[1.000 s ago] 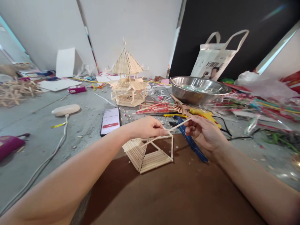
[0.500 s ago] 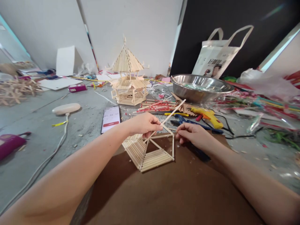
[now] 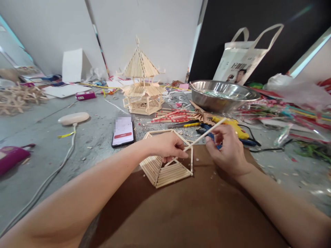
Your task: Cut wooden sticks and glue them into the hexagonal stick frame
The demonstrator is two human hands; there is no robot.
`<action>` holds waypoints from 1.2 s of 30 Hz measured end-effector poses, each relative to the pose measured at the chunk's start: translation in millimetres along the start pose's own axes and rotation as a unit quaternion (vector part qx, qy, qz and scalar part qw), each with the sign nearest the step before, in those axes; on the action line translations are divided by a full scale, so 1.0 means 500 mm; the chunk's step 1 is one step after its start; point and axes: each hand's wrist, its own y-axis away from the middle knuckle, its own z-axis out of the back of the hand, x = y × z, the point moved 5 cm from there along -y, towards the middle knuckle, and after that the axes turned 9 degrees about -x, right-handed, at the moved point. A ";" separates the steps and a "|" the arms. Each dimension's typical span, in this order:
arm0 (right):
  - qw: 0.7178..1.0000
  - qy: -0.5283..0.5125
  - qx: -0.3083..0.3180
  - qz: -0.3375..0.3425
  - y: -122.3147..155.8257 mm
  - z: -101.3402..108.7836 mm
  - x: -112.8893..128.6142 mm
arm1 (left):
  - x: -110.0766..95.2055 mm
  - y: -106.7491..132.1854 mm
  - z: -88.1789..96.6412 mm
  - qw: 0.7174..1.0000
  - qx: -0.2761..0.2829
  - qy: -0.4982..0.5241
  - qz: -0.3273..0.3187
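Pinching a thin wooden stick [image 3: 198,140] between thumb and fingers, the left hand [image 3: 169,146] leans over the hexagonal stick frame [image 3: 173,177], whose near part lies on the brown board [image 3: 165,213]. The stick slants up past the frame's right side — gripped partway along, probably to leave its upper end free. Right of the frame, the right hand [image 3: 230,151] has its thumb and fingers curled; a blue-handled tool [image 3: 206,126] shows beside them, and I cannot tell whether they touch it or the stick. Beyond the frame to the left lies a phone [image 3: 123,136]; behind it stands a stick pavilion [image 3: 142,69], set back, it seems, to give the hands room.
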 end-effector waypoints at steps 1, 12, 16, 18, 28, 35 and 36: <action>0.999 -0.019 -0.034 0.001 0.000 0.009 0.004 | -0.001 0.001 0.000 1.000 0.000 -0.005 -0.003; 0.945 -0.047 0.146 0.288 0.019 -0.021 0.062 | 0.002 -0.002 -0.006 0.998 0.016 -0.056 -0.018; 0.935 -0.078 0.182 0.295 0.023 -0.027 0.058 | 0.007 -0.006 -0.011 0.997 0.026 -0.064 -0.016; 0.932 -0.086 0.193 0.293 0.023 -0.030 0.055 | 0.006 -0.006 -0.009 0.996 0.025 -0.078 -0.023; 0.932 -0.100 0.237 0.255 0.022 -0.047 0.033 | -0.004 -0.007 0.006 0.978 0.002 -0.195 -0.075; 0.930 -0.101 0.241 0.258 0.024 -0.049 0.033 | -0.001 -0.011 0.000 0.974 -0.001 -0.206 -0.089; 0.929 -0.101 0.242 0.260 0.024 -0.049 0.034 | -0.001 -0.011 -0.001 0.974 -0.001 -0.210 -0.090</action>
